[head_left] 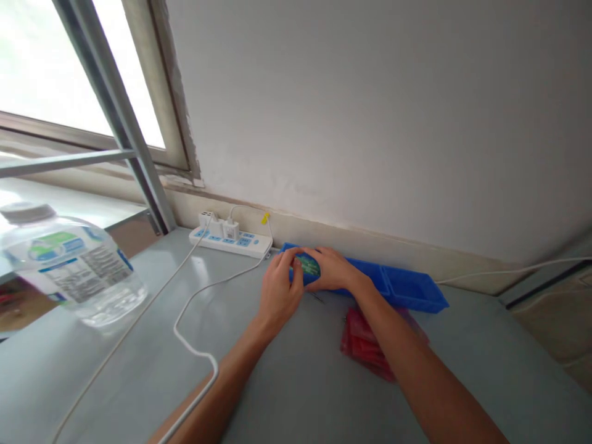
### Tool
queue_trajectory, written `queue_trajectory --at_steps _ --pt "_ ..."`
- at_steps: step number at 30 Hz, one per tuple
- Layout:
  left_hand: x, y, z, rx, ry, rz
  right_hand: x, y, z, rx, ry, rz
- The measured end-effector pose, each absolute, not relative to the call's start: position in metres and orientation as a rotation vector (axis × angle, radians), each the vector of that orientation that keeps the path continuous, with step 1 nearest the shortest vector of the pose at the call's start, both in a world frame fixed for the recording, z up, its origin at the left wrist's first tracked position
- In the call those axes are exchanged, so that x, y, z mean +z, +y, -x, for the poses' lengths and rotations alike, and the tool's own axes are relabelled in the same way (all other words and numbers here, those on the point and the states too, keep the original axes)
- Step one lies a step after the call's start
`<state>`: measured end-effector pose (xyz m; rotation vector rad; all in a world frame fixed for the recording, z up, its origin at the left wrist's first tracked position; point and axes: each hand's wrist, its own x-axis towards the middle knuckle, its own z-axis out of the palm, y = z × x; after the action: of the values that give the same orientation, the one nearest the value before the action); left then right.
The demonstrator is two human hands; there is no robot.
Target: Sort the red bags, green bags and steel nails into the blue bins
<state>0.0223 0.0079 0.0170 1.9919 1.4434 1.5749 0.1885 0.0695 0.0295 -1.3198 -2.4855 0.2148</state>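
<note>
Both hands meet over the left part of a long blue compartment tray by the wall. My left hand and my right hand close from both sides around a small dark green piece with light markings; its exact kind is unclear. The fingers cover its edges and part of the tray behind. A thin dark metal item lies on the table just below the hands. Under my right forearm rests a pile of red plastic bags, partly covered by the arm.
A white power strip with plugged-in adapters stands by the wall. White cables run across the grey table, one over my left forearm. A large clear water bottle stands left, beside a metal frame and window.
</note>
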Motion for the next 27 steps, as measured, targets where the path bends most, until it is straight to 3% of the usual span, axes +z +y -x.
queue_trajectory --at_steps 6,13,19,22,27 --pt "0.020 0.000 -0.021 1.718 1.376 -1.994 0.060 0.062 -0.188 0.275 -2.275 1.209" --pt "0.018 -0.006 -0.035 1.499 1.139 -1.713 0.105 0.015 -0.224 0.465 -1.832 1.171" --pt "0.020 -0.014 -0.056 1.266 0.687 -1.365 0.073 -0.032 -0.229 0.766 -1.729 1.171" --pt "0.022 -0.019 -0.057 1.275 0.765 -1.348 0.050 -0.043 -0.233 0.904 -1.687 1.111" --pt "0.024 -0.012 -0.044 1.258 0.942 -1.515 0.038 -0.050 -0.248 0.759 -1.767 1.181"
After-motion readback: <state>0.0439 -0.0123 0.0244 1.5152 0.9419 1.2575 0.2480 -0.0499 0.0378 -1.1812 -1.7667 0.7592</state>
